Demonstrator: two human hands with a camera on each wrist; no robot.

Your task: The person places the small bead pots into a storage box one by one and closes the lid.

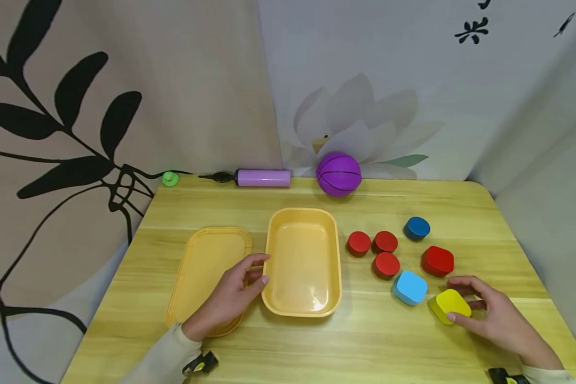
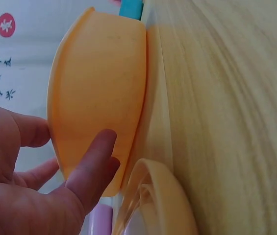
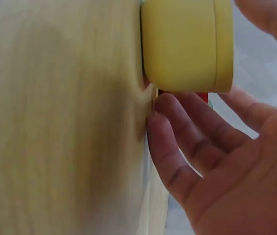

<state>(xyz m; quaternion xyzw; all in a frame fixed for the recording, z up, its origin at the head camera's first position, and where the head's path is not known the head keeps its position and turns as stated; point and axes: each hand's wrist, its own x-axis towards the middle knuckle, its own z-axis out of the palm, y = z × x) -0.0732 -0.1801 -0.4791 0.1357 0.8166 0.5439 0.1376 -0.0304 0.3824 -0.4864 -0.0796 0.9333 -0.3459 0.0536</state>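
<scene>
My left hand (image 1: 232, 290) is at the left side of a deep orange-yellow plastic box (image 1: 301, 266), its fingertips at the rim. In the left wrist view, the fingers (image 2: 99, 154) lie loosely against or just before the wall of this box (image 2: 104, 83); firm contact cannot be told. My right hand (image 1: 494, 314) reaches around a small yellow rounded-square box (image 1: 449, 305) standing on the table. Its thumb is on the near side and its fingers are behind. The right wrist view shows a seam around this yellow box (image 3: 187, 46), with the fingers (image 3: 165, 142) relaxed beside it.
A matching lid (image 1: 211, 266) lies left of the deep box. Several red round pieces (image 1: 359, 244), a dark blue one (image 1: 417, 228), a red box (image 1: 438, 261) and a light blue one (image 1: 410, 288) sit right. Behind are a pump (image 1: 264, 178), purple ball (image 1: 338, 174) and green toy (image 1: 170, 178).
</scene>
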